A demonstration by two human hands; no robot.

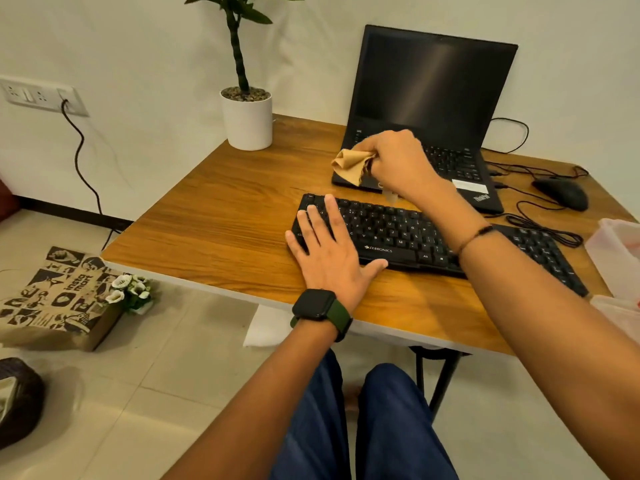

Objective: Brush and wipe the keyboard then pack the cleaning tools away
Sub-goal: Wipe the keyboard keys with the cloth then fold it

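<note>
Forearms: both reach from the seated person's lap toward the tabletop (214,216); a dark watch (314,304) on a green strap sits on the left wrist, a thin band on the right.
Left hand (329,247): flat, fingers straight and spread, pressing on the near-left end of the keyboard (408,237); it holds nothing.
Right hand (398,161): fingers curled round a bunched tan cloth (351,164), lifted beyond the keyboard and in front of the laptop (426,109).
Keyboard: black, lying flat under and between the hands, its right end running off past the right forearm.
Handling, keyboard: judged light and stiff, likely to slide on the wood, so the steadying palm at one end suits it; keys give under pressure, best wiped lightly.
Handling, cloth: soft and limp; best gathered in the fist with a loose fold left free for wiping.
Beyond the right hand: black mouse (562,192) and tangled cables.
Right of the right forearm: translucent plastic container (616,258), cut off by the frame edge; contents unclear.
Beyond the left hand: white potted plant (246,119).
Hidden: a small pale object under the right hand cannot be identified; no brush is visible; the keyboard's middle is covered by the right forearm.
</note>
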